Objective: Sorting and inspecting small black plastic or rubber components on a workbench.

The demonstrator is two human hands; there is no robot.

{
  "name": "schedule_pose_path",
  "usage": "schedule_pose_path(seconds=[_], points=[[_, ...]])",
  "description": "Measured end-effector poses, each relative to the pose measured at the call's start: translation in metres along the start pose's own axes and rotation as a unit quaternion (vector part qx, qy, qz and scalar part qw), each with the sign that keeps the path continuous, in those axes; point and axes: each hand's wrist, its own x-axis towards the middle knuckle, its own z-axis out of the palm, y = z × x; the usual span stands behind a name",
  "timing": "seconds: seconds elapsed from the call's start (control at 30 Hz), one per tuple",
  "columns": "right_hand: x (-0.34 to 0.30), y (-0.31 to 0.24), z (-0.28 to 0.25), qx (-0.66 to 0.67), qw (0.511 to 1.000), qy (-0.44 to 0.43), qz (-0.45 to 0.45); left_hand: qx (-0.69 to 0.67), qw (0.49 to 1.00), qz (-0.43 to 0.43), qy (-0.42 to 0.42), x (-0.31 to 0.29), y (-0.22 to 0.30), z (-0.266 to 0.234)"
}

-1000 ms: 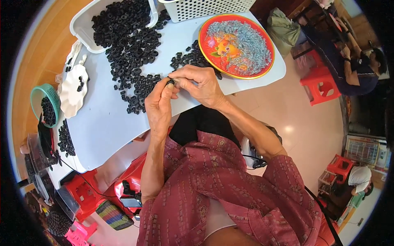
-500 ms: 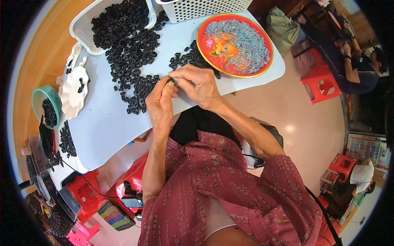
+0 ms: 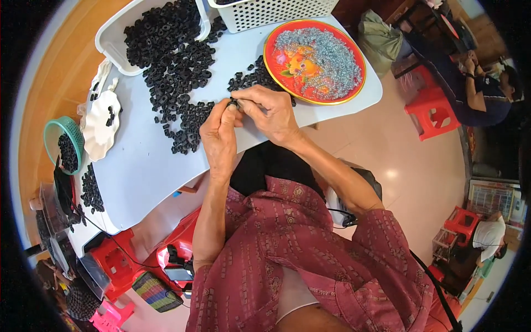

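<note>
My left hand (image 3: 219, 135) pinches a small black plastic part (image 3: 233, 103) between thumb and fingers over the table's near edge. My right hand (image 3: 272, 115) meets it there, thumb and forefinger pressed together right at the part. Whatever the right fingertips hold is too small and covered to make out. Just beyond my hands lies a big heap of the same kind of black parts (image 3: 176, 72), with a smaller pile (image 3: 255, 76) behind my right hand. To the right, a red round tray (image 3: 281, 72) with a gold rim bears many tiny silvery pieces (image 3: 337, 61).
A white bin (image 3: 110, 41) lies tipped at the far left, black parts spilling out. A white perforated basket (image 3: 265, 17) stands at the back. A cream scalloped dish (image 3: 99, 133) and a green basket (image 3: 48, 135) are at left. Red stools (image 3: 432, 110) and other people are around.
Both hands stay together at nearly the same spot. The fingertips have shifted slightly, and more of the black part shows between them.
</note>
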Motion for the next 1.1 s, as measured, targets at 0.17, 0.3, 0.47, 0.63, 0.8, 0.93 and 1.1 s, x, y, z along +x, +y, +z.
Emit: schedule_pose_path(seconds=[0.17, 0.3, 0.47, 0.63, 0.8, 0.93, 1.1], points=[[-0.002, 0.004, -0.003, 0.051, 0.998, 0.000, 0.024, -0.018, 0.999, 0.004, -0.028, -0.001, -0.003, -0.004], [-0.002, 0.008, -0.007, 0.071, 0.996, -0.027, 0.037, -0.008, 0.999, 0.006, -0.046, 0.000, -0.002, -0.005], [0.000, 0.007, -0.007, 0.096, 0.995, -0.020, 0.026, -0.036, 0.997, -0.006, -0.070, 0.004, -0.003, -0.009], [0.004, 0.001, -0.006, -0.012, 0.996, 0.002, -0.092, -0.032, 0.998, 0.003, -0.054, 0.002, -0.003, -0.002], [0.004, 0.003, -0.001, -0.037, 0.995, 0.006, -0.088, 0.064, 0.997, 0.034, 0.005, -0.003, -0.001, 0.005], [0.008, 0.011, -0.004, 0.057, 0.998, -0.024, -0.004, -0.013, 1.000, 0.006, -0.027, 0.002, 0.000, -0.003], [0.007, 0.005, -0.004, 0.086, 0.995, 0.027, 0.046, -0.051, 0.997, -0.024, -0.044, 0.002, 0.000, -0.005]])
